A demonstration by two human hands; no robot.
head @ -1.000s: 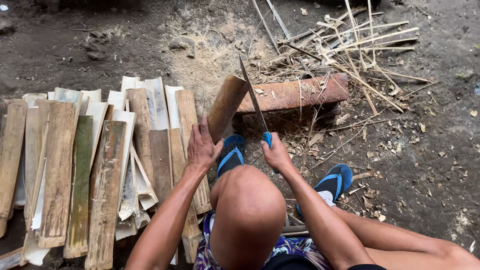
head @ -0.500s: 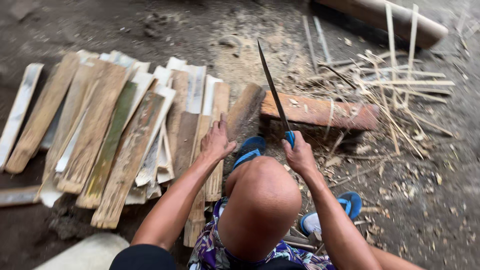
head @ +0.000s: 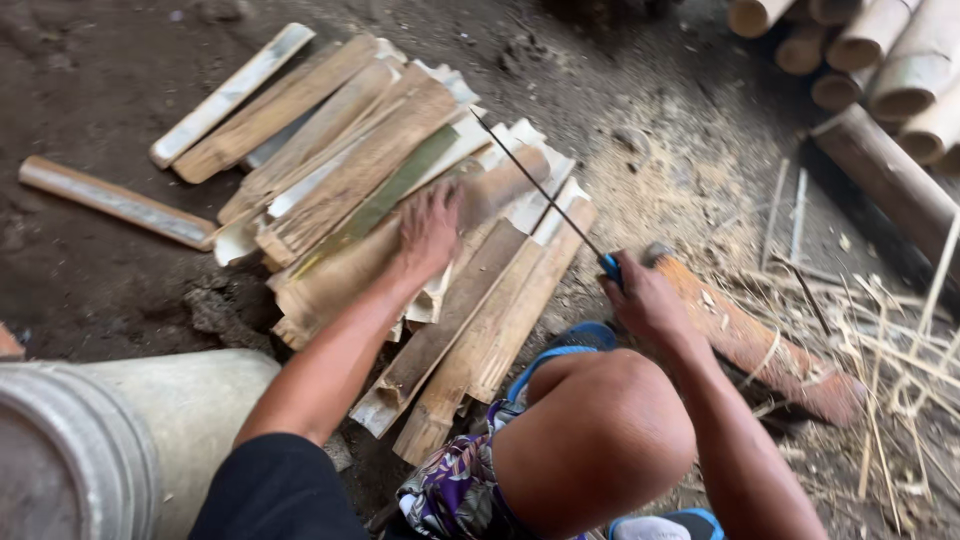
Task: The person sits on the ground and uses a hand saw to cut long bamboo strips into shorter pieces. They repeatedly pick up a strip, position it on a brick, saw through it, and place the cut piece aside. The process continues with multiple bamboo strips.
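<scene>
My left hand [head: 430, 228] grips a short split bamboo piece [head: 505, 182] that lies across a pile of split bamboo slats [head: 350, 170] on the dirt floor. My right hand [head: 645, 300] is closed on the blue handle of a long thin knife [head: 540, 190]. The blade slants up and left over the pile, passing just above the bamboo piece. A reddish wooden block [head: 765, 350] lies on the ground right beside my right hand. My bent knee [head: 595, 440] fills the lower middle of the view.
Round bamboo poles [head: 880, 70] are stacked at the top right. Thin bamboo strips and shavings [head: 900, 340] litter the ground at the right. A grey cylinder [head: 110, 440] stands at the bottom left. A lone slat [head: 110, 200] lies far left. Blue sandals [head: 585, 338] are on my feet.
My left hand has carried the bamboo piece off the reddish block and down onto the slat pile. The knife has tilted to the left. The view has swung left.
</scene>
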